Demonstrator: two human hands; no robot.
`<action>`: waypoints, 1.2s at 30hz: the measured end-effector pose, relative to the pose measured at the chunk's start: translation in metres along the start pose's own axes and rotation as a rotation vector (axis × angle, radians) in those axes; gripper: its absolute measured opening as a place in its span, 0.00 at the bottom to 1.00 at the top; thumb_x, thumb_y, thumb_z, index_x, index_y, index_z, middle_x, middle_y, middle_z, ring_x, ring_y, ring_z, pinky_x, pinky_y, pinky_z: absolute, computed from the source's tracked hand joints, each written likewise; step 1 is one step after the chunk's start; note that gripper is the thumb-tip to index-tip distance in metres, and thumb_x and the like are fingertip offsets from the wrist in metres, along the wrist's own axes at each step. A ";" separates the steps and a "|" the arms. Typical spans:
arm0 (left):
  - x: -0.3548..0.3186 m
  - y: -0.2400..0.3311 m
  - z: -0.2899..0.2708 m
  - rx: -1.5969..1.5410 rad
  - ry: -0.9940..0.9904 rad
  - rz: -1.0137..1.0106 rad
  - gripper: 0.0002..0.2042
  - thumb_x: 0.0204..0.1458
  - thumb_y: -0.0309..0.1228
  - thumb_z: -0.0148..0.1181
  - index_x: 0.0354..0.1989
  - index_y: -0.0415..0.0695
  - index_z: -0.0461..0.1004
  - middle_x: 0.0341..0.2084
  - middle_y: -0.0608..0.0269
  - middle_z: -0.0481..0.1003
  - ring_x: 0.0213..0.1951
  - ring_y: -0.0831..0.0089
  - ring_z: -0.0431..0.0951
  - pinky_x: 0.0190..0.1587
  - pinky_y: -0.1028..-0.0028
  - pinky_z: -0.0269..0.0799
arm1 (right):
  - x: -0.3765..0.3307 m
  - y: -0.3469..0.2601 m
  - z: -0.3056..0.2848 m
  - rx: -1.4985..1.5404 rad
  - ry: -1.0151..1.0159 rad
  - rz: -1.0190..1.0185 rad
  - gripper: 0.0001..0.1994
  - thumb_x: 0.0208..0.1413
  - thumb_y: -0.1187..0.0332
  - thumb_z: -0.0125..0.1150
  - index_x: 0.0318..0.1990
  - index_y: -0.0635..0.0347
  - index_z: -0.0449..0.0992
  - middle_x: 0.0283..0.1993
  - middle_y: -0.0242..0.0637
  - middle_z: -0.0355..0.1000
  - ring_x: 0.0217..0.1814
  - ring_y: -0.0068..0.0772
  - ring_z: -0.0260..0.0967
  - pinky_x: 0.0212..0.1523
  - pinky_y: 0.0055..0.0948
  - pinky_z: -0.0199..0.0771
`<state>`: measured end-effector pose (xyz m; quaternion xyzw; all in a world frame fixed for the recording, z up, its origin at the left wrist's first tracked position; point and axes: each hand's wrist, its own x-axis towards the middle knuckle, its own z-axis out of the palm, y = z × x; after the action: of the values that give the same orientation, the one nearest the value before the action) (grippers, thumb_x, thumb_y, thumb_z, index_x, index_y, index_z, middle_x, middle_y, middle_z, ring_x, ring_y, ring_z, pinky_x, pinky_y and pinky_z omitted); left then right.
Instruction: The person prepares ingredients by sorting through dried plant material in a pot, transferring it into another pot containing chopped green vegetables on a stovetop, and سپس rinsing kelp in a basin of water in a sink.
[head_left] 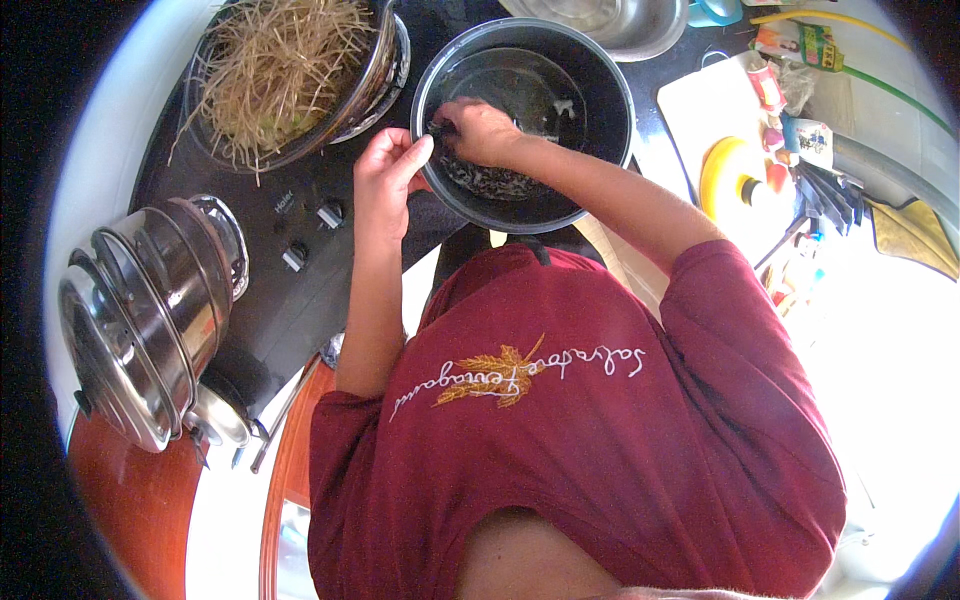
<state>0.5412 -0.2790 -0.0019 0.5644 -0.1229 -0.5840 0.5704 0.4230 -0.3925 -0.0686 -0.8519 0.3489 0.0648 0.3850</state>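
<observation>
A deep, dark round pot (612, 130) with a grey rim stands before me; wet, dark-and-white flecked stuff lies low inside it. My right hand (482, 133) reaches over the pot to its left inner wall, with fingers curled down around something dark that they mostly hide. At the pot's left rim is my left hand (388, 175), its thumb and index finger drawn together right beside the right fingertips. What the left fingers pinch is too small and covered to name; the thumb overlaps the rim.
Dry, straw-like strands (285, 75) fill a wide pan on the black cooktop (265, 250) at far left. A stacked steel steamer (150, 320) stands lower left. A steel basin (640, 25) sits behind the pot. To the right are a yellow round lid (728, 180) and several packets.
</observation>
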 end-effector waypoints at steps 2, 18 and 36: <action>-0.001 0.000 0.002 -0.024 0.030 0.021 0.06 0.50 0.27 0.58 0.27 0.43 0.67 0.22 0.70 0.70 0.22 0.82 0.71 0.24 0.81 0.70 | -0.005 0.000 -0.013 -0.354 0.094 -0.143 0.18 0.43 0.66 0.57 0.46 0.52 0.71 0.49 0.39 0.66 0.54 0.41 0.62 0.52 0.42 0.65; 0.000 -0.001 0.002 -0.057 0.014 0.042 0.05 0.50 0.26 0.58 0.28 0.42 0.67 0.23 0.68 0.71 0.22 0.82 0.72 0.22 0.81 0.71 | -0.051 0.033 -0.044 -0.569 -0.612 0.046 0.10 0.42 0.73 0.55 0.34 0.66 0.77 0.36 0.51 0.74 0.39 0.50 0.73 0.38 0.42 0.74; 0.001 0.001 0.002 -0.058 0.009 0.031 0.06 0.49 0.26 0.58 0.27 0.42 0.67 0.22 0.69 0.70 0.21 0.82 0.71 0.22 0.82 0.71 | -0.045 0.020 -0.031 0.130 -0.735 -0.135 0.11 0.38 0.72 0.56 0.34 0.58 0.76 0.32 0.41 0.74 0.36 0.40 0.70 0.37 0.35 0.66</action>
<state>0.5405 -0.2808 -0.0010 0.5481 -0.1120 -0.5760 0.5961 0.3713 -0.3991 -0.0417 -0.7667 0.1342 0.3182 0.5412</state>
